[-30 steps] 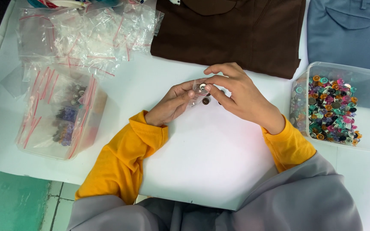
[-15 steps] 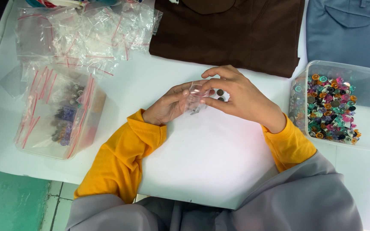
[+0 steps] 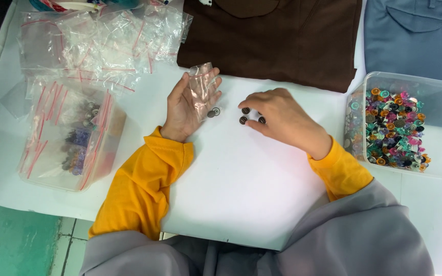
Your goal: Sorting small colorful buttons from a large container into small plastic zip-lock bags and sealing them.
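My left hand (image 3: 186,110) lies palm up on the white table (image 3: 241,189) and holds a small clear plastic bag (image 3: 202,87) against its fingers. One or two small round buttons (image 3: 213,112) lie by its fingertips. My right hand (image 3: 282,120) rests palm down just to the right, its fingertips touching three dark round buttons (image 3: 243,115) on the table. Both arms wear yellow sleeves.
A clear tub (image 3: 410,125) of mixed coloured buttons stands at the right. At the left sits a clear box (image 3: 72,138) of filled zip bags, with a heap of empty zip bags (image 3: 103,41) behind it. A brown garment (image 3: 277,36) and a blue garment (image 3: 415,36) lie at the back.
My hands were joined over the little bag; they have come apart. The left hand now lies open-palmed with the bag, and several buttons lie on the table under my right fingertips.
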